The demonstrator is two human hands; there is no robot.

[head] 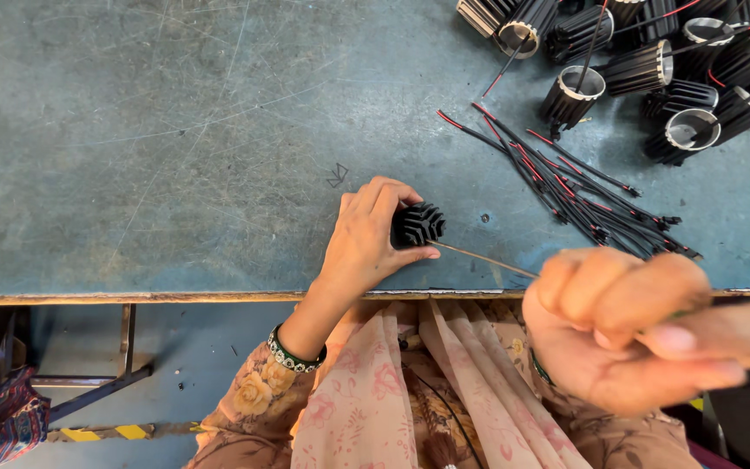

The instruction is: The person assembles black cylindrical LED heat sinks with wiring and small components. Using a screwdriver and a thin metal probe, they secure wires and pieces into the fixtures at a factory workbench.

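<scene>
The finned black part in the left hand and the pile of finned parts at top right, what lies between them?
In the head view, a loose bundle of black and red wires lies on the table between them.

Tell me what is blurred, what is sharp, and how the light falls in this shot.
Head view: the right hand is close to the lens and smeared by blur; the left hand and the black finned heat sink it grips are sharp; light is soft and even across the blue-grey table, shadows faint, no glare; the table edge bows slightly from wide-angle distortion.
</scene>
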